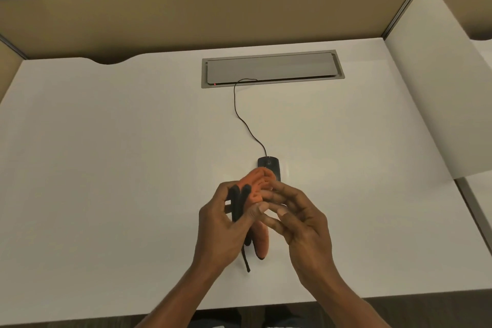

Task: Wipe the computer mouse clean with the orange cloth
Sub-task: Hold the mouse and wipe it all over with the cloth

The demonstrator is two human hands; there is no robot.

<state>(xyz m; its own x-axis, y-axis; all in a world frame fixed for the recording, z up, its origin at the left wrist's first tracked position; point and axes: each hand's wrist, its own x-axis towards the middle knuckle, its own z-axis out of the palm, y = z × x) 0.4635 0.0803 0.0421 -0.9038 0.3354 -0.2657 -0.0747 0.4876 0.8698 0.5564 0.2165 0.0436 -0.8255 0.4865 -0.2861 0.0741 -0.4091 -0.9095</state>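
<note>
one orange cloth (pixel 257 184) gripped in my left hand (pixel 221 224), right hand (pixel 300 224) hold unclear; computer mouse (pixel 269 164) just beyond, pointing away.

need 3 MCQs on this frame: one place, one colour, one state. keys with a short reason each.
1. Where is the computer mouse?
A. on the partition ledge
B. on the desk
C. on the floor

2. What colour is the mouse cable?
A. white
B. orange
C. black

3. How is the orange cloth?
A. spread flat on the desk
B. bunched, gripped by the left hand
C. draped over the partition

Key:
1 B: it sits on the white desk surface, partly behind the cloth.
2 C: a thin black line runs from the mouse to the grey hatch.
3 B: the left hand's fingers and thumb curl round its folds, held above the desk.
</note>
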